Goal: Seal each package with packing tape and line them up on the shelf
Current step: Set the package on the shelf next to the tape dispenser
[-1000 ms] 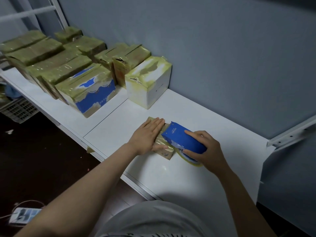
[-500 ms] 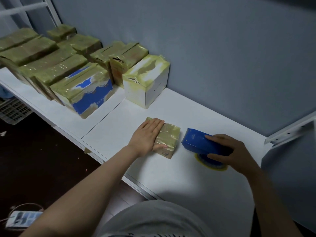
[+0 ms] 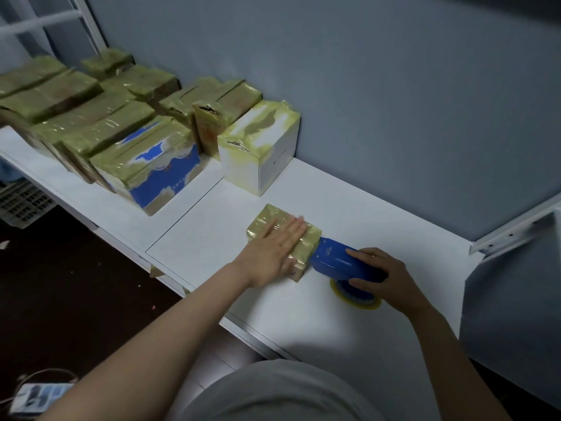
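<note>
Sealing in hand. Pins small package [image 3: 267, 218] flat near the front edge of the shelf [image 3: 349, 208] with left hand [image 3: 273, 253], fingers straight and together. Clamps right hand [image 3: 385, 275] round blue tape dispenser [image 3: 334, 261], nose against the package's right end. Next, likely: draw tape across under steady pressure. Against half a second earlier: dispenser brought from clear of the package into contact.

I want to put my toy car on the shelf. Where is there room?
Bare shelf lies between the white box and the small package, and behind the tape dispenser toward the bracket. The left end is crowded with taped packages.
</note>
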